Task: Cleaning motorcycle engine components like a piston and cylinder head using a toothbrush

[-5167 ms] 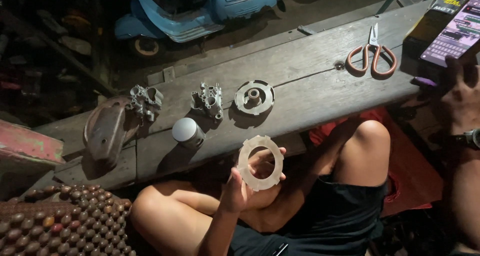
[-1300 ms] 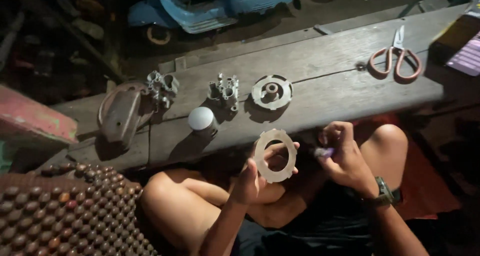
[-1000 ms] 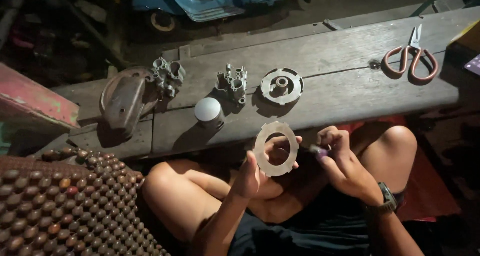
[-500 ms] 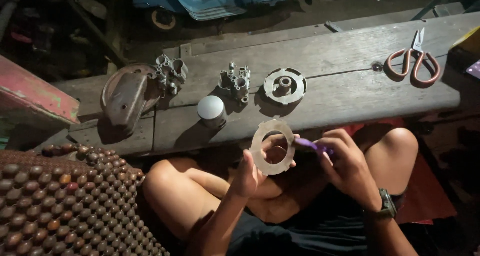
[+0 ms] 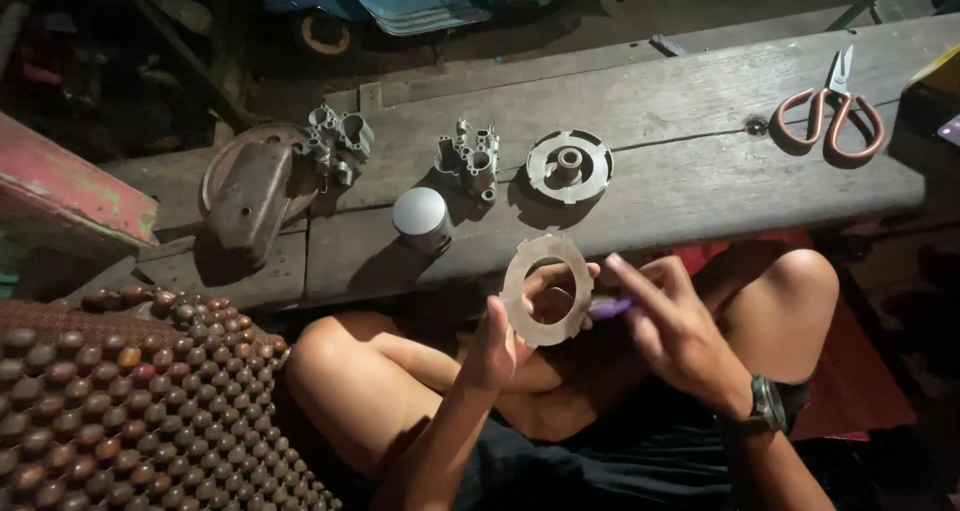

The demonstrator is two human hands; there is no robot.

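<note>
Above bench point(image 5: 680, 131) — ring point(image 5: 547, 289) in left grip point(image 5: 505, 336)

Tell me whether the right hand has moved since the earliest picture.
Yes. The right hand has come in from the bench's far end past the scissors to beside the ring held by the left hand.

Ring plate point(image 5: 546, 289) up in the left hand point(image 5: 497, 346), right hand point(image 5: 672, 326) just beside it — wooden plank point(image 5: 690, 171) behind, piston point(image 5: 421, 219) left, slotted disc point(image 5: 569, 165) beyond, scissors point(image 5: 831, 116) far right.
</note>
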